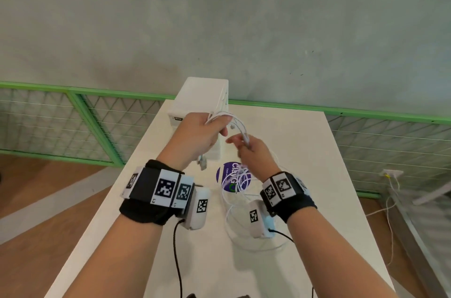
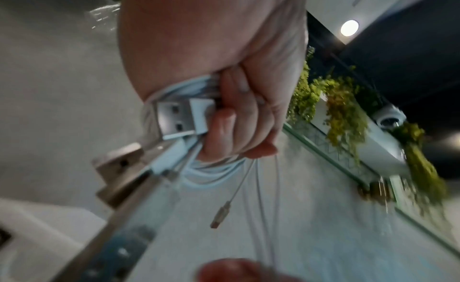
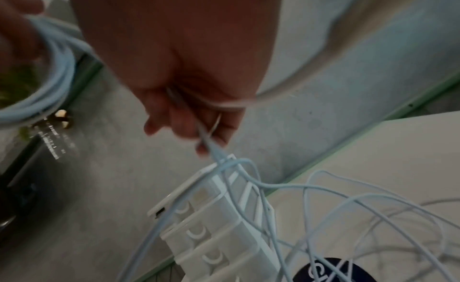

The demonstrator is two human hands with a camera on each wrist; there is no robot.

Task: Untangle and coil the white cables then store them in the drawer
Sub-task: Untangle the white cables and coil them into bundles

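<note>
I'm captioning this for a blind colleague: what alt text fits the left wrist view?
A left hand grips a coiled bundle of white cable, a USB plug sticking out beside the fingers. Thin strands and a small connector dangle below, against a blurred grey wall.

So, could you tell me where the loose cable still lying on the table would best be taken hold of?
Probably at the strands rising from the loose cable toward the right hand, pinched from above. There they stand clear of the table, whereas the loops below lie flat and overlap, so grabbing those would likely drag the tangle. The left hand already grips the coiled bundle.
</note>
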